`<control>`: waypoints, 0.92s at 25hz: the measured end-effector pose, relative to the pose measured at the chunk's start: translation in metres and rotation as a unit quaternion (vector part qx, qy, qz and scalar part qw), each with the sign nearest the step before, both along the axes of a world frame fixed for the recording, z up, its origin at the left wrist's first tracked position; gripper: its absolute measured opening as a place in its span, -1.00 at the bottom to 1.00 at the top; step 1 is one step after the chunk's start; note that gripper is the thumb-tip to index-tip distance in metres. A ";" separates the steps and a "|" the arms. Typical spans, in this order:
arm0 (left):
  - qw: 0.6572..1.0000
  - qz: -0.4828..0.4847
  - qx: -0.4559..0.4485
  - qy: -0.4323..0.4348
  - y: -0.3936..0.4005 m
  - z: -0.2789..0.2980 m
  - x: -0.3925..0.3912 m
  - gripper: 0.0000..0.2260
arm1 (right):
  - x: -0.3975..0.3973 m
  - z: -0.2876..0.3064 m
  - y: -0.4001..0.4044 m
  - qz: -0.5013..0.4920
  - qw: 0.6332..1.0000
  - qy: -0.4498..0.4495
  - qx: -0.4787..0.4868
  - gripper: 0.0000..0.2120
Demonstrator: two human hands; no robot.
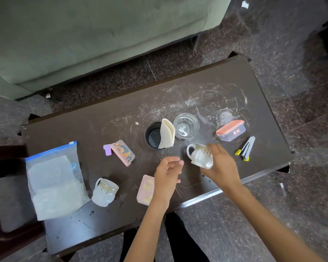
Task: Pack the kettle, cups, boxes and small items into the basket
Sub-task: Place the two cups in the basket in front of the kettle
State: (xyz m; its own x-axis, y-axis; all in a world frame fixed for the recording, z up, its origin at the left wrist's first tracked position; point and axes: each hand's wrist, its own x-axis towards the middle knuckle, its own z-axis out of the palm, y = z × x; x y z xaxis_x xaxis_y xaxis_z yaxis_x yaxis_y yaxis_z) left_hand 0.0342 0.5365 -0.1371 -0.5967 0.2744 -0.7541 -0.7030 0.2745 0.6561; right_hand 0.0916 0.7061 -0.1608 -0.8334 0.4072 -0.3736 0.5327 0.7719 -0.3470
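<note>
Dark and badly scratched, the counter [121,214] carried everything I had to pack, and I saw no basket anywhere in view, nor a kettle.

Taking the black round tub [152,135] near the middle as my landmark: nearest me, toward the front edge from the tub, my left hand [168,174] hung above the counter with its fingers loosely curled and holding nothing, partly over a pink lidded box [144,190]. Just to the tub's right and a little nearer, my right hand [221,167] cradled a white gold-trimmed cup [200,156], tilted, the fingers around its far side; motion blur kept me from judging how firm the hold was. I judged the step to be lifting this cup away for packing. To do it well I would close the fingers fully around the body, or hook the handle, before carrying it, and keep it clear of the drinking glass [186,126] just right of the tub.

A matching cup [105,192] stood well left of the tub near the front edge, beside a zip bag [53,182]. A small pink case [123,152] lay just left of the tub, with a folded cream cloth [167,133] leaning on its rim. An orange-lidded box [230,129] and a clip-like item [245,148] lay farther right.

Beyond the tub lay speckled stone floor [273,44] and a grey-green sofa [83,31].
</note>
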 end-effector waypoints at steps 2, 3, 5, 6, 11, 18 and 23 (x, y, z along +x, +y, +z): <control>1.000 -0.009 0.021 -0.002 -0.008 -0.003 0.000 -0.74 | 0.009 0.013 -0.020 0.036 0.996 0.056 -0.055 -0.39; 0.999 0.001 0.039 -0.013 -0.012 -0.003 -0.001 -0.69 | 0.012 0.018 -0.031 0.059 0.992 0.079 -0.079 -0.41; 0.997 0.046 0.050 -0.021 -0.026 -0.006 -0.003 -0.61 | 0.010 0.022 -0.049 0.096 0.983 0.105 -0.115 -0.47; 0.997 0.066 0.042 -0.015 -0.036 -0.006 -0.005 -0.60 | 0.007 0.022 -0.058 0.101 0.980 0.108 -0.134 -0.50; 0.994 0.108 0.011 -0.002 -0.095 0.000 -0.017 -0.74 | -0.015 0.018 -0.107 0.149 0.962 0.128 -0.191 -0.49; 0.981 0.184 0.007 0.057 -0.203 0.007 -0.018 -0.88 | -0.045 0.012 -0.189 0.174 0.952 0.105 -0.230 -0.36; 0.966 0.244 -0.031 0.077 -0.272 0.010 -0.012 -0.78 | -0.043 -0.011 -0.258 0.106 0.979 -0.002 -0.174 -0.29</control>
